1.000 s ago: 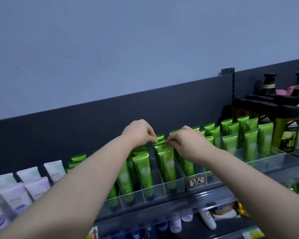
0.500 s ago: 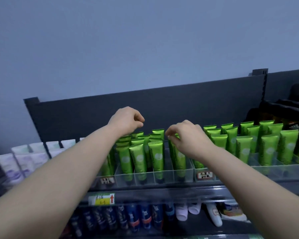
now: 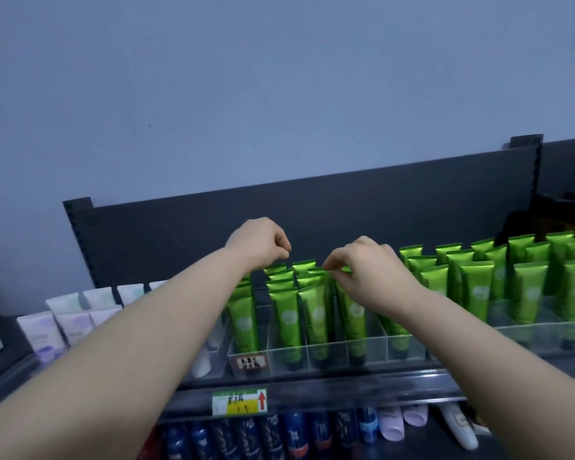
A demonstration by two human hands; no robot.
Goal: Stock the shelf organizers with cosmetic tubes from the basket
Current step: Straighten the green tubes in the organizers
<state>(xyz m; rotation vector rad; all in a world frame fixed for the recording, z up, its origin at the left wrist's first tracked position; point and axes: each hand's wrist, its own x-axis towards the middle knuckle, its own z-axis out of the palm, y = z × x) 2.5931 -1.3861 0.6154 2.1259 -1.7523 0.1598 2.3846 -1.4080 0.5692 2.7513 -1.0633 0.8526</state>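
- Broadly, the dark shelf (image 3: 346, 390) carries a clear acrylic organizer (image 3: 332, 356) split into narrow lanes. The basket is out of view.
- The green cosmetic tubes (image 3: 287, 320) stand cap-down in those lanes, crimped ends up, in rows running back toward the rear panel. Most lanes look full, so I judge this stretch nearly stocked and the step in hand a squaring-up of the rows.
- The right hand (image 3: 372, 270) sits over the middle lanes. Its fingers (image 3: 332, 260) curl down and appear to pinch the crimped top of a tube there.
- The left hand (image 3: 256, 242) hovers just above the tubes one or two lanes further left. Its fingers are curled in against the thumb, clear of the crimped tops, with nothing visible between them.
- The crimped tops are packed close together. The next move likely calls for a light, straight nudge on the pinched tube, so its neighbours do not tilt, and then a reach back to the basket.
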